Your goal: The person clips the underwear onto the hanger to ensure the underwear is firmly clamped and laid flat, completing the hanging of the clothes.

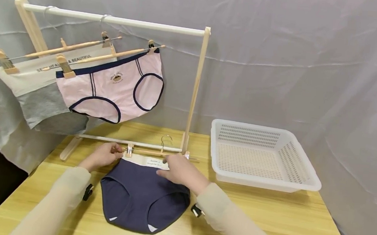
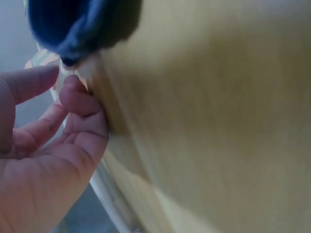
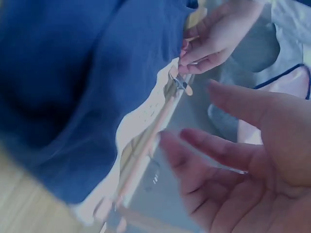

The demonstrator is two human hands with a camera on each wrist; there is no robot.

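Observation:
Navy underpants (image 1: 144, 189) with a white waistband lie flat on the table. Along the waistband runs a wooden clip hanger (image 1: 149, 152), its metal hook toward the rack. The left clip (image 1: 130, 150) sits over the waistband near its left end; the right clip (image 1: 187, 155) shows just behind the right hand. My left hand (image 1: 104, 155) pinches the waistband's left corner between thumb and index finger. Over the right part of the waistband is my right hand (image 1: 181, 170); the right wrist view shows its thumb and fingers (image 3: 180, 160) spread apart, holding nothing.
A wooden rack (image 1: 196, 91) stands at the back left. From its white bar hang pink underpants (image 1: 110, 83) with navy trim and grey ones (image 1: 45, 100) with a white waistband, both clipped to hangers. A white plastic basket (image 1: 260, 183) stands on the right.

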